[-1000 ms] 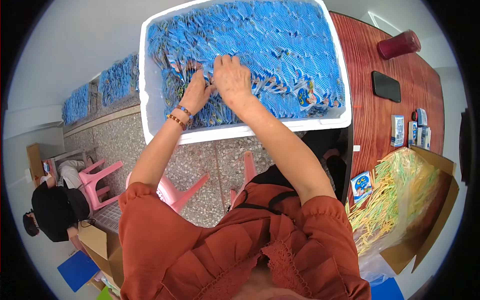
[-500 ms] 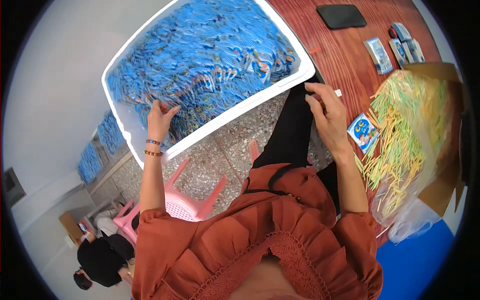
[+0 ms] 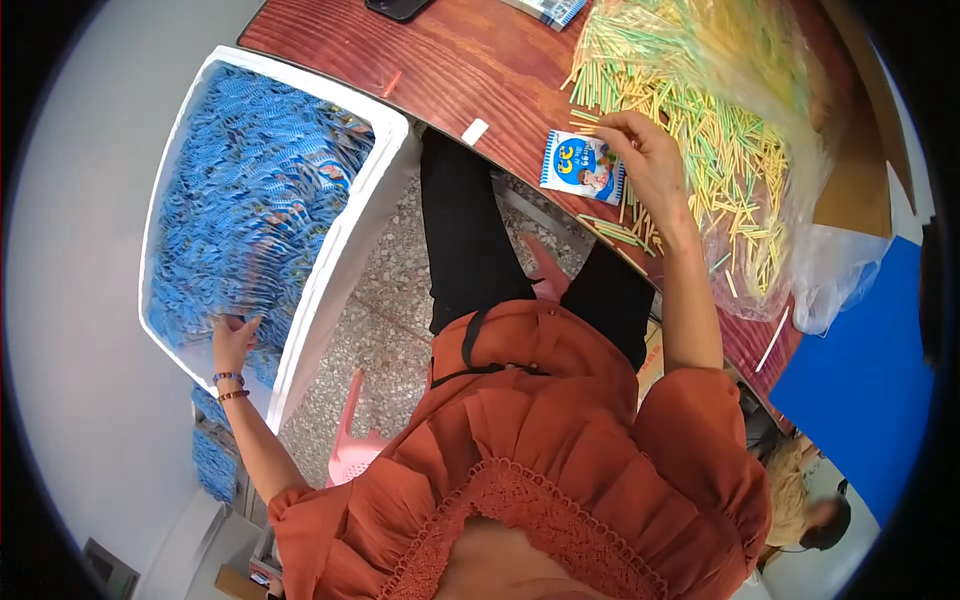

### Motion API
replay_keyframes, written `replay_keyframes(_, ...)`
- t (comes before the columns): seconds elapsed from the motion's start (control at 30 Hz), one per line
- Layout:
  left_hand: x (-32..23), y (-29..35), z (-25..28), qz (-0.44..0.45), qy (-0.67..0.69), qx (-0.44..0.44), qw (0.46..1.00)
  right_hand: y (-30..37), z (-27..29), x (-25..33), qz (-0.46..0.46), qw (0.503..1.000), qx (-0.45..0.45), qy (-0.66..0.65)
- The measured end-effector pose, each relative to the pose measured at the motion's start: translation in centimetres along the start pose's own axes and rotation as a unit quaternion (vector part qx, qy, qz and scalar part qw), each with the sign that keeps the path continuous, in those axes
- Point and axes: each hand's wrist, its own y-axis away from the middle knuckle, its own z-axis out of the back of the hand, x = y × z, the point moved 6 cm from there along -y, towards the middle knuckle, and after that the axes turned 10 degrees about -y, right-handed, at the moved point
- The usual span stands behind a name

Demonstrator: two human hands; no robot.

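My left hand [image 3: 236, 342] is low inside a white foam box [image 3: 362, 205], at the near end of a heap of small blue packets [image 3: 245, 190]. Its fingers curl down at the packets and the thumb stands apart, with nothing seen between them. My right hand [image 3: 648, 165] is over the table, its thumb and fingertips drawn together at the top right of a blue-and-white packet [image 3: 578, 165]. Whatever lies between those fingertips is hidden. Thin yellow and green sticks [image 3: 690, 125] spread loosely around and beyond this hand.
The sticks spill from a clear plastic bag [image 3: 770, 70] on the red-brown wooden table [image 3: 490, 75]. A dark phone [image 3: 398, 6] and a white-and-blue pack [image 3: 550, 8] lie at its far side. A pink stool [image 3: 355, 455] stands below; another person [image 3: 800, 495] is at lower right.
The view has swung right, so the box now appears farther left. My right hand has gone from the table's edge to the sticks and packet. My left hand stays in the box.
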Motion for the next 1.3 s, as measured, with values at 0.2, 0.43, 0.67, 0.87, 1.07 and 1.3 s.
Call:
replay_keyframes(0.2,-2.9,3.3,1.6,-0.135,-0.293,-0.175,0.93,-0.5,-1.4,1.2,0.163,0.934,0.135,0.286)
replay_keyframes(0.43,-24.9,13.8,-2.5,-0.3,-0.032,-0.239,0.923,0.2,-0.3,0.7,0.171,0.948,0.128,0.234)
replay_keyframes(0.67,-40.9,18.9,-15.1,-0.573,0.018,-0.16,0.804,0.4,0.3,-0.3,0.281,0.937,0.073,0.194)
replay_keyframes(0.87,-47.3,20.9,-15.8,-0.558,0.127,-0.301,0.763,1.8,2.7,1.0,0.151,0.975,0.139,-0.087)
replay_keyframes(1.07,-48.1,19.1,-21.9,-0.412,0.337,0.225,0.816,3.9,5.3,-1.7,-0.044,0.951,0.116,-0.282)
replay_keyframes(1.3,-48.1,19.8,-22.2,-0.325,0.495,0.25,0.766,3.8,4.2,-3.7,-0.066,0.926,0.086,-0.361)
